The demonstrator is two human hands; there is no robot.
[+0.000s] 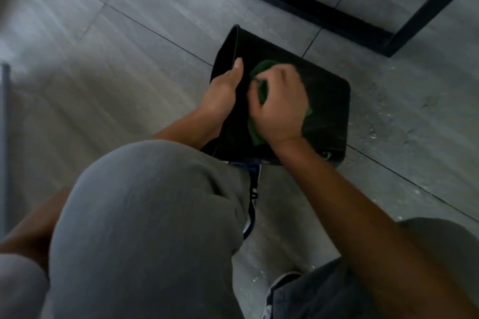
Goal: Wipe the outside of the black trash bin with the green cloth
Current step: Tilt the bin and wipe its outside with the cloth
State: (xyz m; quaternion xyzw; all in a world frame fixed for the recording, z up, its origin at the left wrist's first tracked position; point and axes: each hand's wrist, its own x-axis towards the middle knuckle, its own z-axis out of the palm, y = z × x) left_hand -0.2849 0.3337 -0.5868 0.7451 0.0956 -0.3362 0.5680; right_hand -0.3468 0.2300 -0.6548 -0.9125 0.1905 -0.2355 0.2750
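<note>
Loose grey trousers (pixel 145 215) are worn over both legs. The forearms are left bare, no sleeves being seen. A dark shoe (pixel 252 189) with white trim is partly seen.

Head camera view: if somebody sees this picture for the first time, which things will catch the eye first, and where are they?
At the centre, a black trash bin lies tipped on its side on the grey tiled floor. The right hand presses a green cloth against its outer wall, while the left hand grips the rim. In the foreground, a knee in grey trousers fills the lower left.
</note>
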